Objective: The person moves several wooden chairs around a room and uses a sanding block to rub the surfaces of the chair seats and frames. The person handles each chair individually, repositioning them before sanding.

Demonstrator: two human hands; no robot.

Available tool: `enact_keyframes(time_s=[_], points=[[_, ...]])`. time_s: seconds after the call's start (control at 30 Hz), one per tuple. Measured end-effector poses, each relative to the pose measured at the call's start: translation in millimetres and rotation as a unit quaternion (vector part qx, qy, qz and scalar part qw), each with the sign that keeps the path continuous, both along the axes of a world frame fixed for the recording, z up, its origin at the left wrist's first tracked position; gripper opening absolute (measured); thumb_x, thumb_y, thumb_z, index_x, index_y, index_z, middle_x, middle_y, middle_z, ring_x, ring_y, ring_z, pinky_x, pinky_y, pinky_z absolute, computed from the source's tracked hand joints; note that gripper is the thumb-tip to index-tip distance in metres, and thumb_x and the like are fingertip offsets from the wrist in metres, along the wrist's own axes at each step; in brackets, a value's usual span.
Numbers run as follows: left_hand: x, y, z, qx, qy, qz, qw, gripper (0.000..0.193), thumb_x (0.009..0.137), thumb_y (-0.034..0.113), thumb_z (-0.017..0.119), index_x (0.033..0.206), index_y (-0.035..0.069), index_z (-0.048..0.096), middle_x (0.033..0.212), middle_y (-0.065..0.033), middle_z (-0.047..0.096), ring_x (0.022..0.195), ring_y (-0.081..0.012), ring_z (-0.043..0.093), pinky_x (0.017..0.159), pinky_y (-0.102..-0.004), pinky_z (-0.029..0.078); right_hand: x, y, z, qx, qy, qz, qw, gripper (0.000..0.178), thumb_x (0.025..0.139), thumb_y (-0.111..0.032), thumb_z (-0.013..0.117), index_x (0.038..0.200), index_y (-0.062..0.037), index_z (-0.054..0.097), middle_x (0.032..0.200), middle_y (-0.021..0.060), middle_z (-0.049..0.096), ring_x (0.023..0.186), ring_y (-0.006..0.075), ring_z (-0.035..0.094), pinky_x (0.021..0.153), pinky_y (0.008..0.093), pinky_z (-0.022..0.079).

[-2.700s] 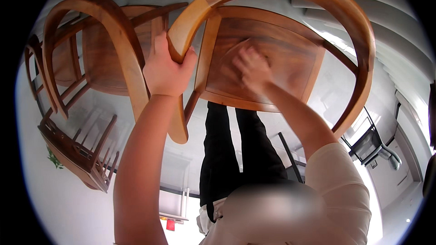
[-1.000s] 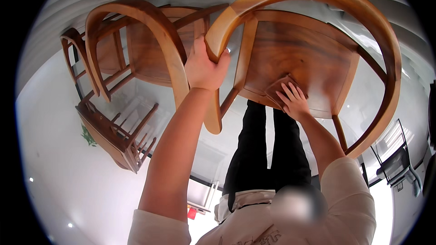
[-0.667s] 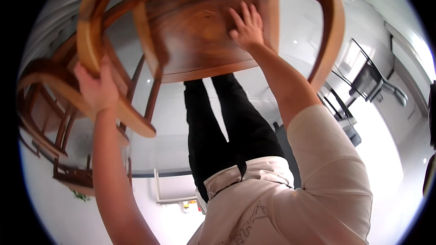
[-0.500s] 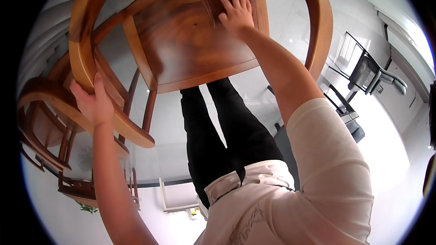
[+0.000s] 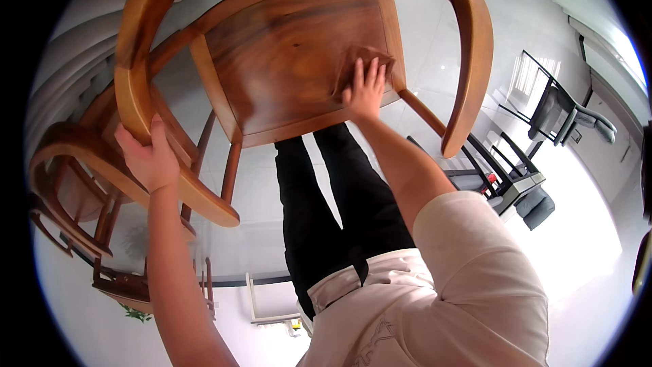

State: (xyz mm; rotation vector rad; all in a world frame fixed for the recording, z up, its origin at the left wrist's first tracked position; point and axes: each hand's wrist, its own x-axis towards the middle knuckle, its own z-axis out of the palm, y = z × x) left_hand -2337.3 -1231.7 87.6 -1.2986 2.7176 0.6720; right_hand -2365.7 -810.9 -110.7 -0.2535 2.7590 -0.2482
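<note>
A brown wooden armchair [image 5: 292, 34] fills the upper middle of the head view, its glossy seat facing me. My left hand [image 5: 149, 153] is wrapped round the curved armrest on the left. On the seat's near right part, my right hand [image 5: 367, 90] lies with fingers stretched out over a brown cloth [image 5: 372, 54], pressing it against the wood. Part of the cloth is hidden beneath that hand. The right armrest [image 5: 475, 61] curves past on the other side, untouched.
More wooden chairs [image 5: 68, 143] stand close by on the left. To the right are a black-framed chair with dark padding [image 5: 553, 112] and another dark seat [image 5: 536, 207]. A pale curtain [image 5: 85, 47] hangs at the upper left. Light tiled floor [image 5: 251, 197] shows under the armchair.
My right hand has slid the cloth from the seat's far right part toward its near right part. The left hand keeps its hold on the armrest; the view has shifted slightly.
</note>
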Motion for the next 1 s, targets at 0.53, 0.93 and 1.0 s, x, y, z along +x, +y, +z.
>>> enact_keyframes(time_s=[0.53, 0.93, 1.0], points=[[-6, 3, 5, 0.025, 0.006, 0.045, 0.999, 0.051, 0.096, 0.032, 0.065, 0.133, 0.001, 0.047, 0.124, -0.0166, 0.061, 0.11, -0.0291, 0.059, 0.098, -0.0368, 0.045, -161, -38, -1, -0.08, 0.079, -0.001, 0.994, 0.066, 0.086, -0.026, 0.054, 0.151, -0.0198, 0.042, 0.163, 0.0189, 0.024, 0.15, 0.0439, 0.018, 0.122, 0.0544, 0.015], [-5, 1, 2, 0.029, 0.038, 0.026, 0.999, 0.055, 0.092, 0.032, 0.069, 0.132, 0.0, 0.048, 0.122, -0.0205, 0.062, 0.109, -0.0357, 0.062, 0.096, -0.041, 0.047, 38, -8, 22, -0.041, -0.109, 0.113, 0.987, 0.088, 0.086, -0.043, 0.067, 0.157, -0.0095, 0.027, 0.162, 0.0326, 0.009, 0.148, 0.0563, 0.006, 0.118, 0.0653, 0.012], [-12, -5, -3, 0.036, 0.056, 0.018, 0.998, 0.054, 0.091, 0.029, 0.07, 0.131, 0.001, 0.048, 0.12, -0.0198, 0.062, 0.109, -0.0347, 0.062, 0.095, -0.0406, 0.047, 47, -49, 22, -0.051, -0.178, 0.157, 0.97, 0.096, 0.083, -0.052, 0.07, 0.159, -0.0125, 0.025, 0.163, 0.031, 0.006, 0.148, 0.0557, 0.006, 0.119, 0.0638, 0.009]])
